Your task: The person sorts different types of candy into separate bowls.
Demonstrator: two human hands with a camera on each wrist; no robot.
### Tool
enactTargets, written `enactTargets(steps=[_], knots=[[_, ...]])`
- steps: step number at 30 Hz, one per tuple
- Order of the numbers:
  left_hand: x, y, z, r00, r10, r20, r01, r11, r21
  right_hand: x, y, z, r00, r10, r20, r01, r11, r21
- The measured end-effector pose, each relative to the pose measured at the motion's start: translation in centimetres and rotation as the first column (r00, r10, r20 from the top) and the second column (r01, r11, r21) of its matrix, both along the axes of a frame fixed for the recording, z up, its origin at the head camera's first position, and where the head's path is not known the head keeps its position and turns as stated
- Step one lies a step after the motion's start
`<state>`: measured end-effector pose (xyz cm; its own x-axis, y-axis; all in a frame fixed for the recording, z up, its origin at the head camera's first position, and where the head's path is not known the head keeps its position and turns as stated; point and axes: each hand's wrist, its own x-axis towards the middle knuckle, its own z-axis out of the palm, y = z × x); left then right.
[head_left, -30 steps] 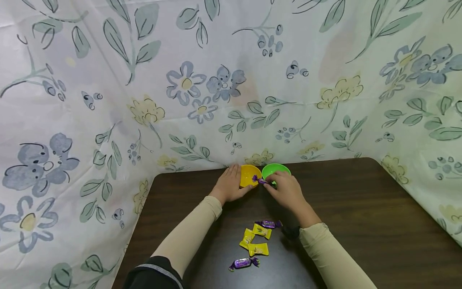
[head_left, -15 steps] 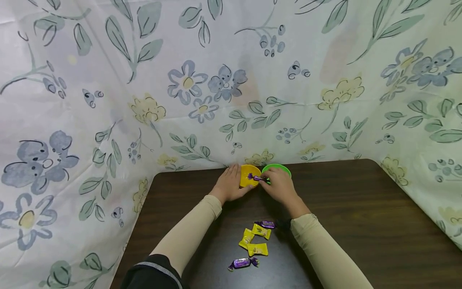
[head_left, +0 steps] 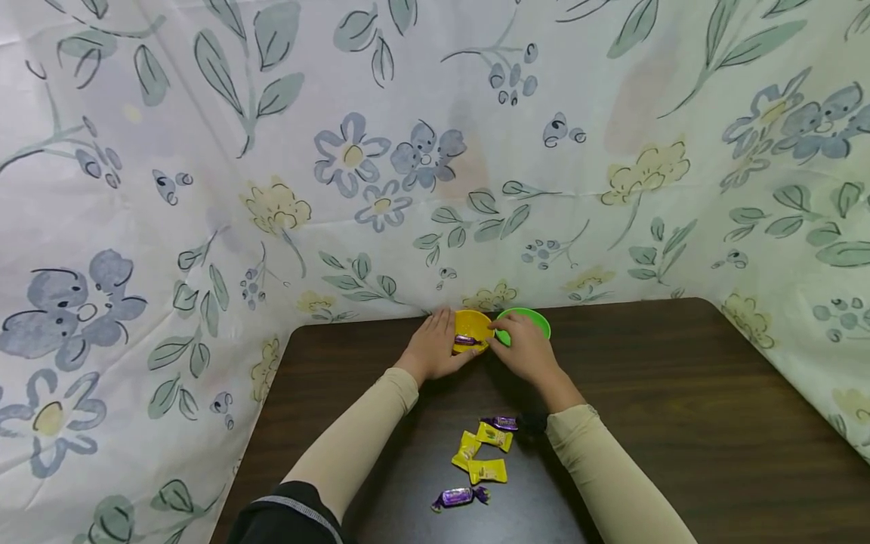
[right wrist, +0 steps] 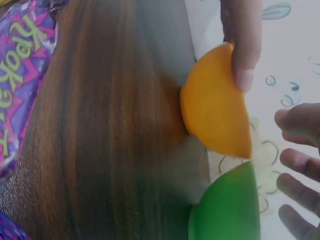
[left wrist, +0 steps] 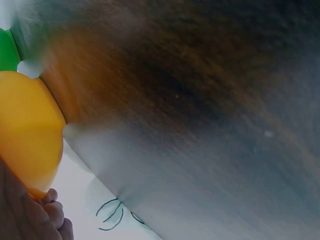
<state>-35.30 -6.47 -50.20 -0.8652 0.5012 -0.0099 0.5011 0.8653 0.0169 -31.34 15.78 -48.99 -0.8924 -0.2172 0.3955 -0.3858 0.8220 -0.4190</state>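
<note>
Head view: on the worktop (head_left: 652,393), the left hand (head_left: 433,349) pinches the yellow bowl (head_left: 476,321)'s nine o'clock side; the right hand (head_left: 529,351), its grip spread, hovers above the green bowl (head_left: 538,319) at the yellow one's three o'clock; one purple candy (head_left: 465,340) lies inside the yellow bowl.

Pale glare hazes the blurred tabletop (left wrist: 215,185) in the left wrist view.

I am noting a dark wood-grain table (head_left: 680,378), which is carrying a yellow bowl (head_left: 473,323) and a green bowl (head_left: 541,320) side by side along its far edge. Nearer me, three yellow-wrapped sweets (head_left: 487,471) are lying in a cluster between two purple-wrapped sweets (head_left: 457,497).
</note>
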Motion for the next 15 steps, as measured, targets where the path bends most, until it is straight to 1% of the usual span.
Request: enactTargets(steps=[5, 9, 12, 15], knots=[[0.0, 0.0, -0.2, 1.000, 0.001, 0.023, -0.001, 1.000, 0.015, 0.7, 0.3, 0.3, 0.999, 0.039, -0.012, -0.039, 0.999, -0.022], [-0.1, 0.0, -0.3, 1.000, 0.003, 0.028, -0.003, 1.000, 0.019, 1.6, 0.7, 0.4, 0.996, 0.084, -0.013, -0.084, 0.996, -0.011], [0.0, 0.0, -0.2, 1.000, 0.001, 0.022, -0.002, 0.999, 0.034, 2.4, 1.1, 0.4, 0.990, 0.140, 0.001, -0.140, 0.990, -0.008], [0.2, 0.0, 0.1, 1.000, 0.007, 0.018, -0.008, 0.999, 0.042, 3.5, 1.4, 0.4, 0.974, 0.225, 0.042, -0.224, 0.974, -0.018]])
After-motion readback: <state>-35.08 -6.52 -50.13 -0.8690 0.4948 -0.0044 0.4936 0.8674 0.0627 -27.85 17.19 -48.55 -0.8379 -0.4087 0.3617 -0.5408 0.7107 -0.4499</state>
